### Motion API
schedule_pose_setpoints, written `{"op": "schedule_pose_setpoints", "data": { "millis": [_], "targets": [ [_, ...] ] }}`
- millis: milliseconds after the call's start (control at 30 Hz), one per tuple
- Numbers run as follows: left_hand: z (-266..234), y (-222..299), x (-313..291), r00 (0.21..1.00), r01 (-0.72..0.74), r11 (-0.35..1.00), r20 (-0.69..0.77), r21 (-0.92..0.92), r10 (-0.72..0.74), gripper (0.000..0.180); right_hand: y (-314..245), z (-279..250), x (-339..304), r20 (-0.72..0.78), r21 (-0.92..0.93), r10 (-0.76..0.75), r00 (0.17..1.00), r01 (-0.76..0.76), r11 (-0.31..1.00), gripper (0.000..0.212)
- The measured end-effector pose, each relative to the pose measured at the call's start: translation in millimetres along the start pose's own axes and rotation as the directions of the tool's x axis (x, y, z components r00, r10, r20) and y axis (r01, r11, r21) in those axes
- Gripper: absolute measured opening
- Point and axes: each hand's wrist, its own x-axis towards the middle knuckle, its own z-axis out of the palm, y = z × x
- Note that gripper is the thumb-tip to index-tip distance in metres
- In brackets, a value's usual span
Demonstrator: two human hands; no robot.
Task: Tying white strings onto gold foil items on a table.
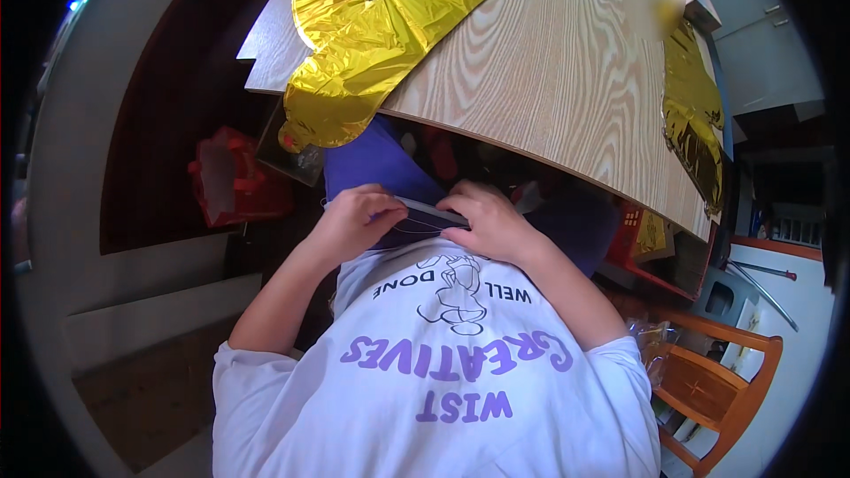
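Nearest is the wearer's white T-shirt (310, 425), with big purple capitals across the chest and smaller black capitals either side of a line-drawn figure, all upside down to the wearer. Just past its hem, the left hand (359, 217) has thumb and forefinger pinched together on a narrow pale strip (425, 208), which spans the gap between the two hands over the lap. The right hand (490, 219) bends its fingers over the other end, thumb apart from forefinger; how firmly they grip, I can't tell. A thin pale thread (423, 230) sags just below the strip. Purple trousers (367, 159) run under the wood-grain table (522, 53), whose near edge slants down to the right, beyond both hands and touching neither. To the left, well below the tabletop, sits a red bag (239, 173); off to the right stands an orange-brown wooden chair (708, 381). A crinkled gold foil balloon (354, 44) droops over the table's left corner, and more gold foil (693, 88) hangs along its right edge, a broad stretch of wood grain between them.
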Motion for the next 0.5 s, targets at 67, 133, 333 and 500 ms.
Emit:
{"op": "schedule_pose_setpoints", "data": {
  "millis": [67,133,333,500],
  "targets": [
    [-11,18,5,1.000,0.020,1.000,-0.013,0.017,-0.020,0.015,-5,-6,1,-0.060,0.031,-0.036,0.998,0.038,0.999,0.020],
    [-11,18,7,0.998,-0.066,0.993,0.015,0.098,0.065,0.016,-7,-10,2,-0.028,0.048,-0.067,0.997,0.068,0.996,0.019],
    [32,-25,0,0.948,-0.317,0.818,0.145,0.481,0.283,0.017,8,9,5,0.227,0.034,-0.008,0.974,0.000,0.999,0.022],
    [16,-7,6,0.986,-0.015,0.992,0.165,0.124,-0.006,0.010,12,9,3,0.188,0.093,0.002,0.982,-0.020,0.995,0.024]
  ]
}}
